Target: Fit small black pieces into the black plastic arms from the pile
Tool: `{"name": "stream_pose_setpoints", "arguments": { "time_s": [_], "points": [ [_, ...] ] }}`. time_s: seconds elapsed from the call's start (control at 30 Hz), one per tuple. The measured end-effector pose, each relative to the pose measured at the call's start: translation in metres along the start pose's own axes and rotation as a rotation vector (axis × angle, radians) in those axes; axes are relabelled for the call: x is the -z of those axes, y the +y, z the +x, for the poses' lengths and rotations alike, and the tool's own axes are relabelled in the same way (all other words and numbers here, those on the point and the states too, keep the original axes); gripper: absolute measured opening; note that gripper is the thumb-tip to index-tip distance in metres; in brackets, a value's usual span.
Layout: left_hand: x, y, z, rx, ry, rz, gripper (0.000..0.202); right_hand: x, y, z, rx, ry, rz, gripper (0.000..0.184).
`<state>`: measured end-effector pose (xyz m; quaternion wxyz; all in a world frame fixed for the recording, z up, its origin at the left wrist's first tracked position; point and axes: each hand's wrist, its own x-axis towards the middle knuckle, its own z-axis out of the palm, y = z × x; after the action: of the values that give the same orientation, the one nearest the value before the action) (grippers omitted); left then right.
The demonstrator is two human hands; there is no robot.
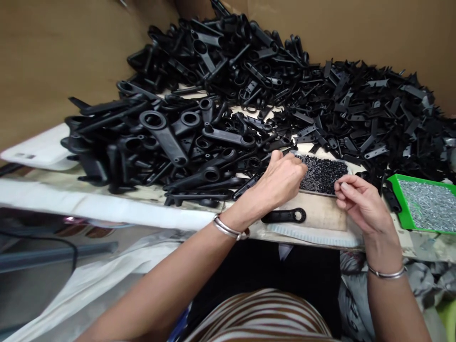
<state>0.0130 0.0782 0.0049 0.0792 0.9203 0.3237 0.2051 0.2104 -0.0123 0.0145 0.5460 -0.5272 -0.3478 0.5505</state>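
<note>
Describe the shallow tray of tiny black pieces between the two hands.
The tray is shallow and rectangular, with a clear, plastic-looking rim, filled with tiny black pieces too small to make out. It lies flat on a beige board, below the heap of black levers. The left hand curls over its left end; the right hand, fingertips pinched, sits at its right corner.

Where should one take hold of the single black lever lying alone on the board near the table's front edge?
Probably at the straight shank of the lever, coming from above and pinching across its narrow width. It lies flat, ring end to the right, apart from the pile, so both long sides look free.
</note>
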Motion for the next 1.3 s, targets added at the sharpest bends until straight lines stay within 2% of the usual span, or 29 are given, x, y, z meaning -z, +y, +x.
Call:
{"name": "stream_pose_setpoints", "arguments": {
  "time_s": [0.1,0.27,0.4,0.47,0.57,0.7,0.97,1.13,1.3],
  "points": [
    [0.005,0.002,0.002,0.084,0.03,-0.218,0.021,-0.004,0.003,-0.004,0.016,-0.004,-0.008,0.019],
    [0.013,0.002,-0.001,0.339,0.182,-0.693,0.015,-0.019,0.004,-0.008,0.045,0.02,-0.083,0.021],
    [0.019,0.005,-0.01,0.514,0.175,-1.191,0.003,-0.033,0.004,-0.009,0.105,0.03,-0.094,0.019],
    [0.02,0.01,-0.014,0.557,0.181,-1.382,0.007,-0.038,0.006,-0.009,0.142,0.023,-0.097,0.018],
    [0.02,0.018,-0.021,0.589,0.21,-1.554,0.016,-0.045,0.009,-0.009,0.207,0.039,-0.109,0.018],
    [0.018,0.024,-0.025,0.585,0.234,-1.634,0.02,-0.052,0.013,-0.009,0.263,0.085,-0.147,0.02],
    [0.016,0.024,-0.028,0.557,0.233,-1.632,0.018,-0.052,0.018,-0.009,0.294,0.077,-0.233,0.016],
    [0.014,0.023,-0.031,0.549,0.211,-1.613,0.022,-0.05,0.015,-0.01,0.416,0.053,-0.448,0.005],
    [0.012,0.025,-0.032,0.521,0.258,-1.56,0.019,-0.056,0.011,-0.02,0.464,0.171,-0.652,0.007]
  ]
}}
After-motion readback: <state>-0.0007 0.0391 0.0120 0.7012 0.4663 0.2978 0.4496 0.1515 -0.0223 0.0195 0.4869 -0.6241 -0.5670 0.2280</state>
